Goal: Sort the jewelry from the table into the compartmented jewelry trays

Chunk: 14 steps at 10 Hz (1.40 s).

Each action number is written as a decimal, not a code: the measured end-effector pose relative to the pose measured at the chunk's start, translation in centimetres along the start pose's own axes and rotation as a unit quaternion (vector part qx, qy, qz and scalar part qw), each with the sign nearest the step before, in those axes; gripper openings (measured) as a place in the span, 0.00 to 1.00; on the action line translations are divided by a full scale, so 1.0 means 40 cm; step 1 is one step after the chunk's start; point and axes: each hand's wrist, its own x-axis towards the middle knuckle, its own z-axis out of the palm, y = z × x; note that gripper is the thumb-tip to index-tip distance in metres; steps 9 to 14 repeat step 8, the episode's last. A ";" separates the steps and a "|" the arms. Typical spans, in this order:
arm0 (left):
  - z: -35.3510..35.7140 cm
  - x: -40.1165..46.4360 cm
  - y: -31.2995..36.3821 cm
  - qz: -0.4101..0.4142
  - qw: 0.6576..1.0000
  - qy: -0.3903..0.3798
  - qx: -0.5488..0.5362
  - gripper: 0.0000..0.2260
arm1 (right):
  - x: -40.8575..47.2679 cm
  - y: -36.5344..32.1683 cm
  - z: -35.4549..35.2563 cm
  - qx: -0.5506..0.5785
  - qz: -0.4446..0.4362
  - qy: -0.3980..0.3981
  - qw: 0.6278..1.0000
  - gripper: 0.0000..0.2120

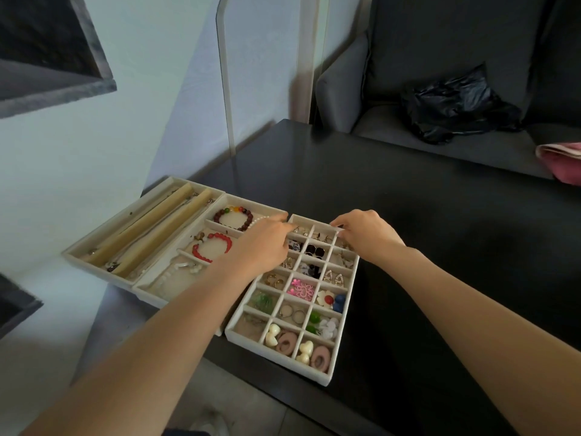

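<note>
Three cream trays lie side by side on the black table (440, 247). The grid tray (348, 298) on the right holds earrings, rings and clips in small compartments. My left hand (264, 247) grips its far left corner, and the wrist covers part of the middle tray (147, 289). My right hand (364, 237) curls its fingers over the grid tray's far right corner. In the middle tray lie a dark bead bracelet (232, 218), a red bracelet (213, 247) and white bead pieces. The left tray (94, 243) has long roll bars with chains.
A dark sofa (440, 42) stands behind the table with a black plastic bag (456, 105) and a pink cloth (562, 162) on it. A clear panel rises behind the trays. The trays sit at the table's left edge, next to a pale wall.
</note>
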 end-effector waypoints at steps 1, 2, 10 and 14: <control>-0.004 -0.001 0.000 0.000 1.000 -0.027 0.004 0.25 | 0.001 0.000 0.007 -0.007 0.007 0.017 1.000 0.19; -0.009 0.004 -0.001 -0.013 0.999 -0.038 -0.007 0.27 | -0.003 -0.005 0.008 -0.009 0.000 0.027 1.000 0.20; -0.011 0.004 0.000 -0.078 0.995 -0.003 -0.069 0.18 | -0.023 -0.021 0.036 0.132 0.037 0.009 0.991 0.18; -0.011 0.004 0.000 -0.078 0.995 -0.003 -0.069 0.18 | -0.023 -0.021 0.036 0.132 0.037 0.009 0.991 0.18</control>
